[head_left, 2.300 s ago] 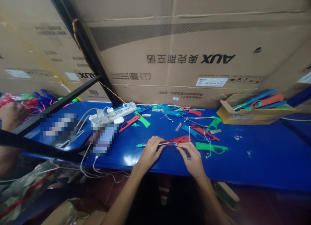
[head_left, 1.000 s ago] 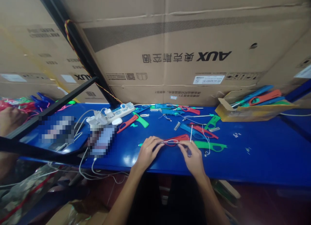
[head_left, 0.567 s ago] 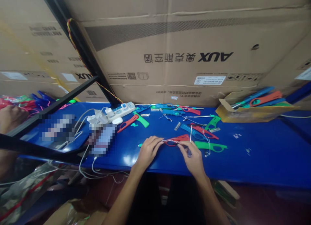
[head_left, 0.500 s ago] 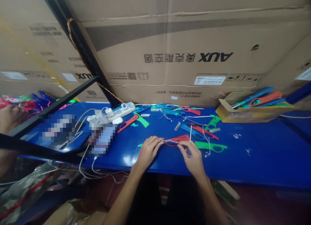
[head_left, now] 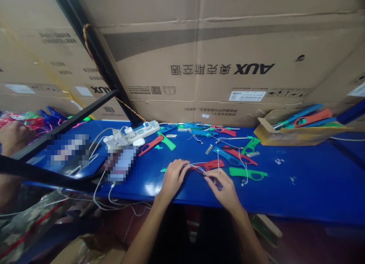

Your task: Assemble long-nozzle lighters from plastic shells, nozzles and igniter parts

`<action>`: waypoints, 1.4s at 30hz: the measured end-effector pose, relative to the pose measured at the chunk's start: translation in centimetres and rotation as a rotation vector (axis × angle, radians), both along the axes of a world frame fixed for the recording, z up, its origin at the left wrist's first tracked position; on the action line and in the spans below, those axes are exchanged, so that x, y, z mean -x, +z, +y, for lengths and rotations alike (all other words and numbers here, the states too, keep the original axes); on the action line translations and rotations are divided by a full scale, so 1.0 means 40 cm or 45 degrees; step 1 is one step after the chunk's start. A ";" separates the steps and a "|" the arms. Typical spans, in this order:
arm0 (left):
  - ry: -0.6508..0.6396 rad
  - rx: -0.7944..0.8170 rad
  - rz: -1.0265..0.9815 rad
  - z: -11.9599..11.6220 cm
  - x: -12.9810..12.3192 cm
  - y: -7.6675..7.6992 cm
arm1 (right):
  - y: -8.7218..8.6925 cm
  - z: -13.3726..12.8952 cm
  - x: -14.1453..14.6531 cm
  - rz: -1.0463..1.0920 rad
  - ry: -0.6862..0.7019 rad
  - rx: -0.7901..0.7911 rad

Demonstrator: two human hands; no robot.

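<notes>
My left hand point(head_left: 173, 177) is closed on the left end of a red lighter casing point(head_left: 213, 164), which lies low over the table. Thin white wires point(head_left: 199, 166) run from its fingertips across the casing toward the other hand. My right hand point(head_left: 225, 188) is closed around a screwdriver point(head_left: 218, 163), its thin shaft pointing up and its dark handle in the palm. Thumb and index finger pinch the wire end by a small dark part. A teal tip point(head_left: 163, 170) pokes out left of my left hand. Beside my right hand lies a green casing half point(head_left: 248, 174).
Blue and red casings, metal pieces and wires lie scattered behind my hands on the blue table point(head_left: 308, 180). A carton of lighters point(head_left: 296, 138) stands right. Left are a power strip point(head_left: 145, 131), a phone point(head_left: 123, 165), a black frame bar point(head_left: 65, 127) and another person's hand point(head_left: 13, 136).
My right hand has shifted slightly left and down, away from the red casing, with the wire end. The screwdriver shaft has moved left with it. The left hand stays nearly still.
</notes>
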State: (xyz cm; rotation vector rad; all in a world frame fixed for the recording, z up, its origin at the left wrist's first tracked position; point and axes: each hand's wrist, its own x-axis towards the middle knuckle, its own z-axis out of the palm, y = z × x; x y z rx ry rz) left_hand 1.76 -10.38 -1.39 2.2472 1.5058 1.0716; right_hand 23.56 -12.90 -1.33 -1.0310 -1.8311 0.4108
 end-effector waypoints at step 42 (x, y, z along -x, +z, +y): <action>-0.019 0.066 0.173 -0.006 -0.031 0.009 | -0.008 0.055 -0.071 -0.327 -0.058 -0.050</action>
